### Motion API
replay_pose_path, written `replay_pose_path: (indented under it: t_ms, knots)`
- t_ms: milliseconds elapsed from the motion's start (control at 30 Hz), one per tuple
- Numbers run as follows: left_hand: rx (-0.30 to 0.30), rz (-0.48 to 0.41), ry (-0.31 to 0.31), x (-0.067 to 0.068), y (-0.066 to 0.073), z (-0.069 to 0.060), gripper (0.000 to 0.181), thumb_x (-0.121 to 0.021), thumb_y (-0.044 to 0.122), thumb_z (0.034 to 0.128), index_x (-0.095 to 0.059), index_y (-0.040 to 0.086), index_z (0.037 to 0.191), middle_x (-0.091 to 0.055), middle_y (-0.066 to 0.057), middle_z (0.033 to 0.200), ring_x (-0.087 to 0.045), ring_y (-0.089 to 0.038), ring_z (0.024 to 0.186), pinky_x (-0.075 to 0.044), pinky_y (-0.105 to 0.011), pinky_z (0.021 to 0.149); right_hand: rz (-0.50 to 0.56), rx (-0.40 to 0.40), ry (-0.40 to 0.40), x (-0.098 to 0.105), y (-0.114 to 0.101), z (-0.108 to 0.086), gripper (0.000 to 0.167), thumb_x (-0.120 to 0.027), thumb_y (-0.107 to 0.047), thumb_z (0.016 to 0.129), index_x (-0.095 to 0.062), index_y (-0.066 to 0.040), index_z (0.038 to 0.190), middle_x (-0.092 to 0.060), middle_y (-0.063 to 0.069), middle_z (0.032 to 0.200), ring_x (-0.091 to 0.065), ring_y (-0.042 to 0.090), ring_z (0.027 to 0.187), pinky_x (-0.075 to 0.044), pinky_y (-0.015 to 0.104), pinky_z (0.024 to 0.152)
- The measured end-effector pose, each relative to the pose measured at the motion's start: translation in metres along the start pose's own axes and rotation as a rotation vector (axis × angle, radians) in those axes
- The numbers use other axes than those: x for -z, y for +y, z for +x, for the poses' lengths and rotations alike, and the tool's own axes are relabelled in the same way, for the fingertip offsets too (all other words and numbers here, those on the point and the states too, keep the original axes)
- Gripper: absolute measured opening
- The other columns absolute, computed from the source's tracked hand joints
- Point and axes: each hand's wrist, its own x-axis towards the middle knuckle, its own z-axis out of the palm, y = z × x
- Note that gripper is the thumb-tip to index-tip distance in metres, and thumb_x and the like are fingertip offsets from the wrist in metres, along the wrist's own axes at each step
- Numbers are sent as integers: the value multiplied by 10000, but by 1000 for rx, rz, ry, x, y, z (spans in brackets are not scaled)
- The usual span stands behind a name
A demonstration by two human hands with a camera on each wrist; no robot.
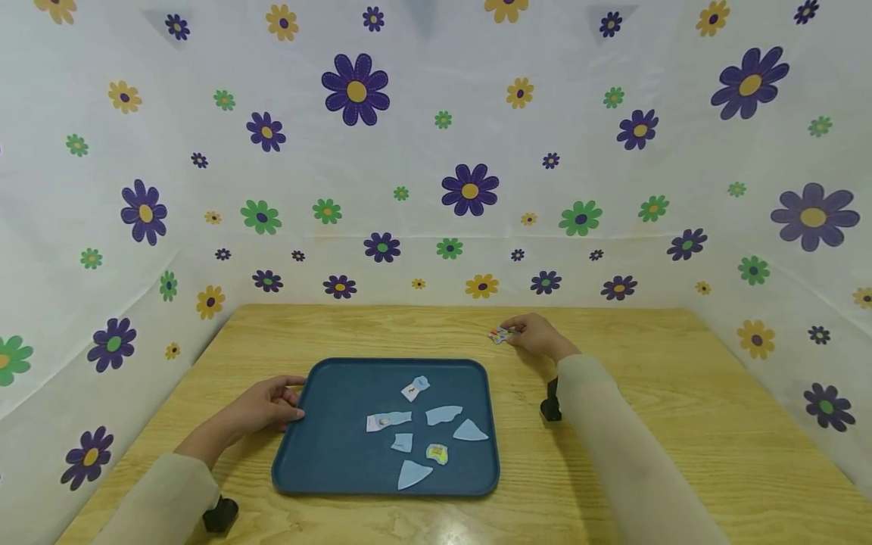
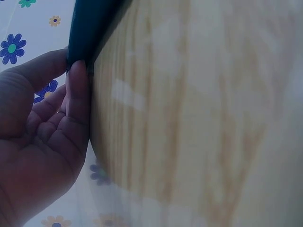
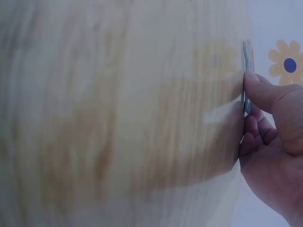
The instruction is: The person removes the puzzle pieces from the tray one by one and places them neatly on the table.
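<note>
**Tray (image 1: 327,431) rim in my left hand (image 1: 262,405), a multicoloured piece (image 1: 500,334) in my right hand (image 1: 538,337)**

A single white cloth (image 1: 409,151) printed with purple, green and yellow flowers stands round one wooden table (image 1: 722,431). On the table, nearer to me, lies the one dark blue tray, flat, to the left of my right arm.

Both my forearms wear pale sleeves (image 1: 616,446), with two black wrist devices (image 1: 550,405) in sight, one at each wrist. My left arm comes up from the lower left, and that hand grips the tray's left rim, thumb and fingers close together. My right arm reaches much farther forward, past the tray's far right corner, its hand low near the table's far edge. Its thumb and fingers are drawn narrow, pinching the multicoloured piece. The piece pokes out to the left of my fingertips, well apart from the tray; whether it touches the wood, or is one layer or several, I cannot tell.

Seven smaller pieces rest on the tray, mostly towards its right half, well apart from my left fingers: four mainly pale blue pieces (image 1: 413,475), two pale blue pieces with pinkish-white ends (image 1: 389,421), and one mostly yellow piece (image 1: 437,453).
</note>
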Motion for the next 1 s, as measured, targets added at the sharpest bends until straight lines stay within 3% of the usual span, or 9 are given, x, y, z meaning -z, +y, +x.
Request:
replay_pose_path:
  t_ms: [500, 733, 1000]
  knots:
    - [-3, 0, -5, 0, 0, 0, 693, -693, 65, 894, -305, -91, 1447, -538, -130, 966, -551, -238, 788, -511, -360, 664, -2, -13, 12, -1, -3, -3, 329, -575, -42, 963, -622, -37, 1289, -477, 283, 1353, -417, 425, 1274, -327, 537, 1043]
    - [5, 2, 2, 0, 1, -1, 685, -694, 72, 892, -316, -84, 1442, -528, -127, 963, -548, -235, 782, -509, -357, 665, -4, 7, 16, 2, -7, -5, 359, -622, -57, 928, -618, -29, 1287, -527, 261, 1253, -486, 390, 1157, -399, 510, 971]
    - [-1, -4, -7, 0, 2, -2, 696, -697, 77, 893, -310, -82, 1449, -527, -128, 965, -548, -238, 793, -509, -362, 673, 91, -42, 3, 3, -3, -6, 449, -606, -106, 965, -508, -8, 1392, -426, 295, 1390, -389, 427, 1292, -390, 511, 995]
